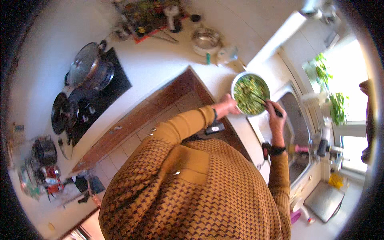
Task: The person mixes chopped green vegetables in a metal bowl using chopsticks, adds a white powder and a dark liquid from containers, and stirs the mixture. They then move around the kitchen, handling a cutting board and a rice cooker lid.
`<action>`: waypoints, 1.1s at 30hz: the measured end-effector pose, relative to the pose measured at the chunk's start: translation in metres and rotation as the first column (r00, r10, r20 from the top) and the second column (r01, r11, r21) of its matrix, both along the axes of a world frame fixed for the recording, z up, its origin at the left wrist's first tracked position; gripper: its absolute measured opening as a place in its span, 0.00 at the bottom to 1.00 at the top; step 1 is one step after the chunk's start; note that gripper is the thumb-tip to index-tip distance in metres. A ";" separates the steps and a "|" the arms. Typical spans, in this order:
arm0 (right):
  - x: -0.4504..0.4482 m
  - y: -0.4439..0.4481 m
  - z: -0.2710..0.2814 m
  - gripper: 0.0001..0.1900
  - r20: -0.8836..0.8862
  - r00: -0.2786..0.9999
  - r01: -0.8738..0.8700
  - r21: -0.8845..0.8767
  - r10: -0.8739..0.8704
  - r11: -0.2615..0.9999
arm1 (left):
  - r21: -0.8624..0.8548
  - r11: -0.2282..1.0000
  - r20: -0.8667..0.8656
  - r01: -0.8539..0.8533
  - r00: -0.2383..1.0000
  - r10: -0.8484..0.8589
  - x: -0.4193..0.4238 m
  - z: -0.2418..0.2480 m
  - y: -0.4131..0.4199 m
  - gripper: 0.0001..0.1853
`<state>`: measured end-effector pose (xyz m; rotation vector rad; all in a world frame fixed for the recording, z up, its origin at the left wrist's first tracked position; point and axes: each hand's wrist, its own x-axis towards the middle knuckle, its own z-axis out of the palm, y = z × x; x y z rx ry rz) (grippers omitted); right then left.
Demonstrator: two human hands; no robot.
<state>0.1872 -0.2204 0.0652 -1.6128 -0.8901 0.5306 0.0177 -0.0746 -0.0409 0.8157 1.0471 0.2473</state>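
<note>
A round white bowl [232,87] filled with chopped green and pale yellow food [250,93] stands on the light worktop, to the left of the sink. At its lower left edge my left hand [229,105] grips the rim. The black handle of a utensil [277,112] is held in my right hand [275,112], over the bowl's right side; its dark working end reaches into the green food, so its exact kind cannot be told.
The sink [295,120] lies to the right. A small pot [206,40] and a clear plastic bag [227,55] are behind the bowl. On the black hob [99,96] at left sit a large lidded pot [85,66] and a dark pan [59,113]. An open drawer or cabinet edge cannot be told.
</note>
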 end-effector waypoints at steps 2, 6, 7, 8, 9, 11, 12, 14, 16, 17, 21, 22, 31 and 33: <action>0.012 0.001 -0.008 0.10 0.063 0.997 0.043 -0.001 -0.043 0.999 | 0.008 0.998 0.139 0.069 0.988 -0.069 0.001 -0.014 -0.001 0.12; 0.007 0.012 -0.015 0.11 0.284 0.958 -0.028 -0.057 0.043 0.998 | -0.017 0.965 0.312 0.262 0.918 -0.244 0.005 -0.035 0.004 0.18; 0.004 0.011 -0.012 0.11 0.229 0.965 -0.105 -0.100 0.125 0.990 | -0.021 0.950 0.350 0.312 0.892 -0.285 0.005 -0.037 0.009 0.20; -0.001 0.010 -0.010 0.11 0.211 0.971 -0.093 -0.093 0.111 0.991 | -0.024 0.933 0.381 0.360 0.866 -0.324 0.004 -0.037 0.012 0.21; -0.005 0.005 -0.007 0.11 0.200 0.977 -0.046 -0.124 0.071 0.991 | -0.074 0.920 0.379 0.385 0.864 -0.331 0.002 -0.034 0.017 0.23; -0.014 -0.001 -0.005 0.11 0.355 0.912 -0.218 -0.004 0.205 0.976 | -0.117 0.849 0.273 0.516 0.838 -0.472 -0.003 -0.020 0.033 0.25; -0.017 -0.003 -0.005 0.11 0.379 0.887 -0.211 -0.172 0.263 0.962 | -0.104 0.844 0.253 0.526 0.835 -0.489 -0.013 -0.012 0.044 0.24; -0.025 -0.005 -0.009 0.11 0.532 0.738 -0.308 -0.283 0.416 0.908 | -0.038 0.892 0.253 0.451 0.868 -0.428 -0.047 0.005 0.067 0.24; -0.033 -0.003 -0.014 0.14 0.640 0.631 -0.351 -0.270 0.439 0.897 | -0.001 0.946 0.239 0.324 0.919 -0.315 -0.079 0.024 0.093 0.26; -0.036 -0.002 -0.015 0.17 0.684 0.553 -0.360 -0.319 0.476 0.877 | 0.096 0.970 0.209 0.222 0.948 -0.238 -0.095 0.033 0.111 0.25; -0.036 -0.014 -0.012 0.41 0.571 0.465 -0.047 -0.747 0.676 0.663 | 0.311 0.922 0.120 -0.231 0.972 0.203 -0.168 0.053 0.202 0.12; -0.032 -0.022 -0.010 0.42 0.589 0.454 -0.038 -0.736 0.668 0.676 | 0.317 0.901 0.081 -0.297 0.955 0.287 -0.188 0.054 0.229 0.10; 0.025 -0.077 0.017 0.15 0.561 0.806 0.336 -0.171 -0.189 0.926 | 0.832 0.524 -0.554 0.183 0.328 0.765 -0.386 0.055 0.491 0.16; 0.029 -0.088 0.037 0.15 0.599 0.770 0.509 -0.372 -0.218 0.776 | 0.750 0.527 -0.648 0.400 0.283 0.707 -0.404 0.042 0.527 0.14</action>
